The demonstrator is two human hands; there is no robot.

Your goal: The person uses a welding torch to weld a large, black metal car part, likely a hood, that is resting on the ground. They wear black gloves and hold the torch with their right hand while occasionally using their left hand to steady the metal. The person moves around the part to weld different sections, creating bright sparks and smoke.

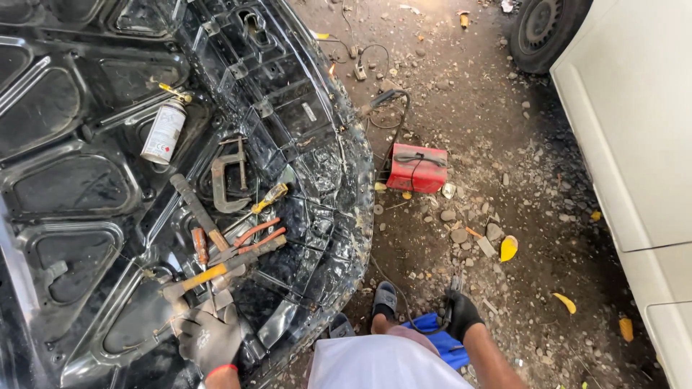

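Observation:
My left hand, in a grey glove with a red cuff, lies on the upturned black car hood at its near edge. Its fingers are curled just below the head of a yellow-handled hammer; whether they grip anything is unclear. My right hand, in a black glove, is low over the dirt floor. It is closed around a dark cabled tool, whose thin cable trails back past my sandalled foot. A blue object lies beside that hand.
On the hood lie a white spray can, a C-clamp, orange-handled pliers, a yellow-handled screwdriver and a metal bar. A red welding box with cables sits on the stony ground. A white car and its wheel stand to the right.

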